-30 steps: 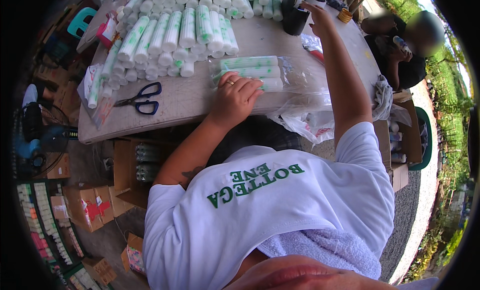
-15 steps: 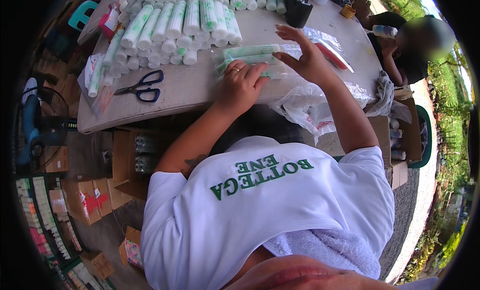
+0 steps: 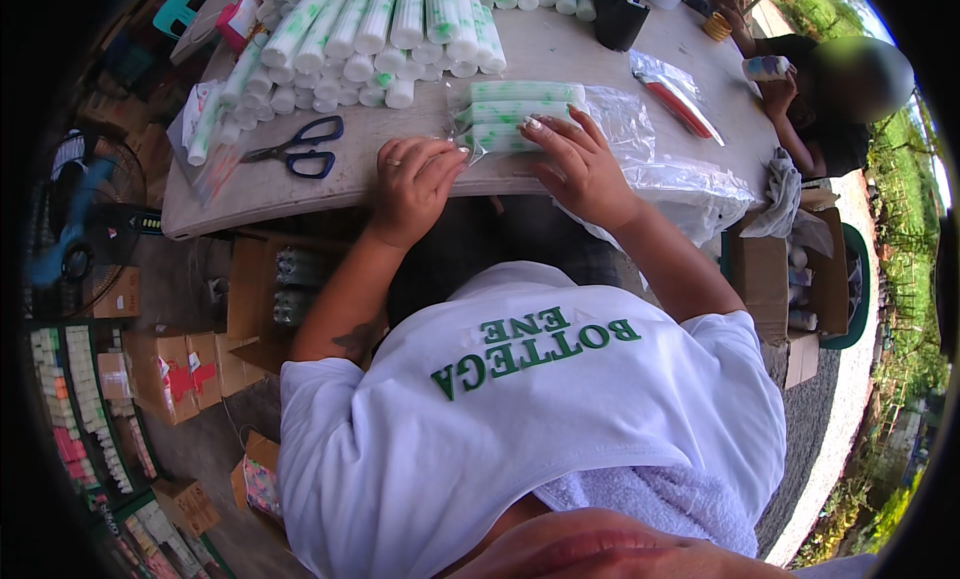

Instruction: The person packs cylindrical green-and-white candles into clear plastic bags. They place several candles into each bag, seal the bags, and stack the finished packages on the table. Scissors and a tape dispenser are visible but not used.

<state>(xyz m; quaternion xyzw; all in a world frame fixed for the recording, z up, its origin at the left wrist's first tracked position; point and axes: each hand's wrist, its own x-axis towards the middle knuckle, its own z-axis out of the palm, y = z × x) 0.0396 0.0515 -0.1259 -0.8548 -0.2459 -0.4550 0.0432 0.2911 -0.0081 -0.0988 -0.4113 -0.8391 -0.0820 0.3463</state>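
A clear plastic bag (image 3: 618, 117) lies on the table with several white, green-printed rolls (image 3: 525, 111) side by side in its left part. At the bag's left lower corner, my left hand (image 3: 412, 184) has its fingers drawn together, pinching the plastic there. My right hand (image 3: 580, 169) rests on the bag's near side, fingers stretched over the rolls and the thumb apart. To the left lie scissors (image 3: 310, 164) with dark blue handles. Behind them is a large pile of similar white and green rolls (image 3: 375, 21).
Crumpled clear plastic (image 3: 690, 194) hangs over the table's near right edge. A flat clear packet with a red strip (image 3: 685, 109) and a black holder (image 3: 620, 24) lie beyond. Another person (image 3: 850, 99) sits at the right holding a bottle. Cardboard boxes (image 3: 180, 374) and a fan (image 3: 85, 219) stand left.
My left hand has moved off the rolls to the bag's left corner. The right hand has come down from the air onto the bag. The view has shifted slightly.
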